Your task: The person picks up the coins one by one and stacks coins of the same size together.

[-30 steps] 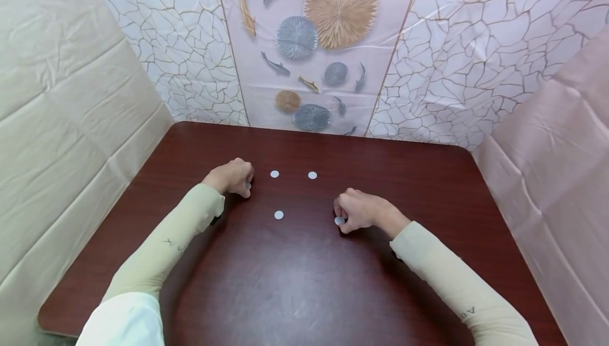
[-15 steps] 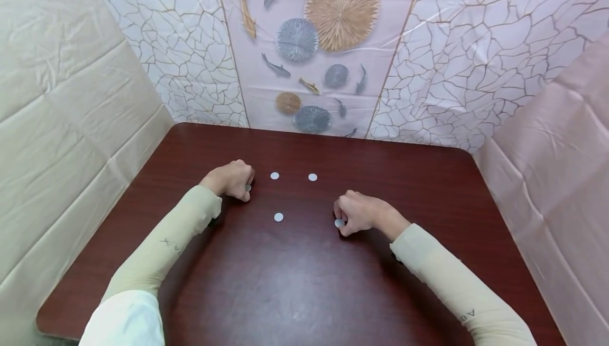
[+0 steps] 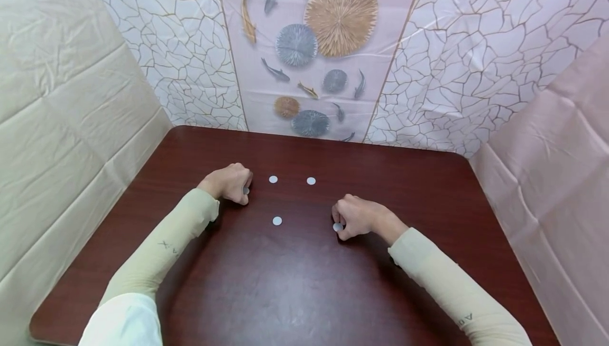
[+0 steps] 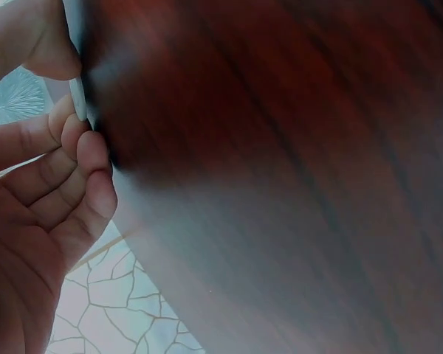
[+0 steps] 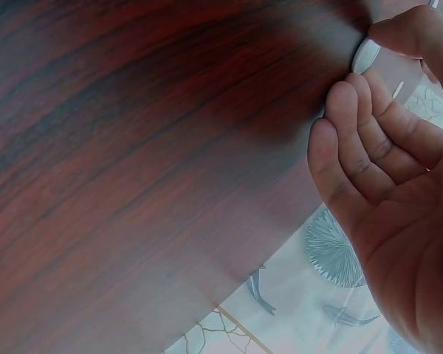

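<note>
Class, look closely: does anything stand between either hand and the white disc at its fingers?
Nothing visible does. The left hand has the left disc between thumb and fingers; the right hand likewise has the right disc. The other three discs lie apart on the table.

Both forearms wear long, pale cream-green sleeves, the left sleeve point(image 3: 157, 253) and the right sleeve point(image 3: 449, 282), snug, with faint wrinkles and loose cuffs at the wrists. Small dark marks point(image 3: 165, 244) on the left one include an X shape; an A-like mark point(image 3: 465, 319) sits on the right. A white upper sleeve point(image 3: 125, 320) overlaps the left. The left hand point(image 3: 231, 183) and right hand point(image 3: 360, 216) are bare.
</note>
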`<state>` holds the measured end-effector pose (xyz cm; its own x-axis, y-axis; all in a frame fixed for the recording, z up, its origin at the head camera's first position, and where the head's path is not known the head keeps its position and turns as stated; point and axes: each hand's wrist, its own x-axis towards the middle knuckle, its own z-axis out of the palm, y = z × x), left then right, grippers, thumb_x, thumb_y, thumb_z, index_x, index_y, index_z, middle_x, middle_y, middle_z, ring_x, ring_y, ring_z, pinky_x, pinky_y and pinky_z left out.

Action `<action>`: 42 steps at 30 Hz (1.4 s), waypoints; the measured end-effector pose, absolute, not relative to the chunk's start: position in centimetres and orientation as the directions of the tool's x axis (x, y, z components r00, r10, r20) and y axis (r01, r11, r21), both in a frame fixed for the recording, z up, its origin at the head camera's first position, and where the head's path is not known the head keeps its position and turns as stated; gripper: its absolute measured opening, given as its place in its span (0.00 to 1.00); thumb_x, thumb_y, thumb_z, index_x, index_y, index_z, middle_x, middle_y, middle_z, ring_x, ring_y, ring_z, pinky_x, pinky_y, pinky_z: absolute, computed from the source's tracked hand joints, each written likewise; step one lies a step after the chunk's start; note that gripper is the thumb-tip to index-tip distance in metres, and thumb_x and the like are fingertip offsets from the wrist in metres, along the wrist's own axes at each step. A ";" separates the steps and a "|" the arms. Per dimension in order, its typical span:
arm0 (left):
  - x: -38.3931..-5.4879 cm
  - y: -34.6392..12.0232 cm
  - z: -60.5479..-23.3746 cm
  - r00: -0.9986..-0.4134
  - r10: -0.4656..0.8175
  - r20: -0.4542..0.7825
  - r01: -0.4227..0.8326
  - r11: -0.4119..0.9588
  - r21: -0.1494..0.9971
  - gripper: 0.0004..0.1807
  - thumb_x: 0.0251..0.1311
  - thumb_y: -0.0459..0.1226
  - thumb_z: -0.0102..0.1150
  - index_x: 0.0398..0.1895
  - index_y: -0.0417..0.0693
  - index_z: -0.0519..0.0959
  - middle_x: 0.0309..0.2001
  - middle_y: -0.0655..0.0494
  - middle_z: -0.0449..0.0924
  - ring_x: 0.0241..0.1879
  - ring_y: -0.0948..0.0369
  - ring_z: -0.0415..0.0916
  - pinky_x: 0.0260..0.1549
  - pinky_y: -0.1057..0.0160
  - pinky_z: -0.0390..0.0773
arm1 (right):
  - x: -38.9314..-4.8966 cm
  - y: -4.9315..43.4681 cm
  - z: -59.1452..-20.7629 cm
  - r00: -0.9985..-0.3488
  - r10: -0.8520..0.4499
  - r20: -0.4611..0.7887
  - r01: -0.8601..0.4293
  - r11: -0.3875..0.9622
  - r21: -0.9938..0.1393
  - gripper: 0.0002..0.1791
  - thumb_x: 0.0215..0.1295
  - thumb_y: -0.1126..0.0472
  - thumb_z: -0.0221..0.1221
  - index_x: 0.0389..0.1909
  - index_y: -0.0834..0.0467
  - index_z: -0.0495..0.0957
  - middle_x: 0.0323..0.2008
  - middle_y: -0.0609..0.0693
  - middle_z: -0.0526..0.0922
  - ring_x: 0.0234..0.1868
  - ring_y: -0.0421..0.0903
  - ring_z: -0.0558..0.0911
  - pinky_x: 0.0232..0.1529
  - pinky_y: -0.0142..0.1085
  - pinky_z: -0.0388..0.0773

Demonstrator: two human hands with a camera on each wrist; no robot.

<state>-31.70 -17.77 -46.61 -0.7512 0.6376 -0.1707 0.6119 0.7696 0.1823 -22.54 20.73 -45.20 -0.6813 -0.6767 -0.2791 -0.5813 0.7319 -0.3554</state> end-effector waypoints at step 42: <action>-26.9 -14.5 -43.4 -0.689 0.724 -0.023 0.699 0.672 0.245 0.07 0.42 0.41 0.66 0.21 0.53 0.76 0.18 0.64 0.75 0.22 0.64 0.70 0.25 0.65 0.70 | -22.4 20.3 -45.1 -0.690 -0.656 -0.306 -0.571 0.753 -0.327 0.06 0.59 0.60 0.69 0.35 0.56 0.84 0.28 0.42 0.83 0.28 0.35 0.79 0.34 0.31 0.79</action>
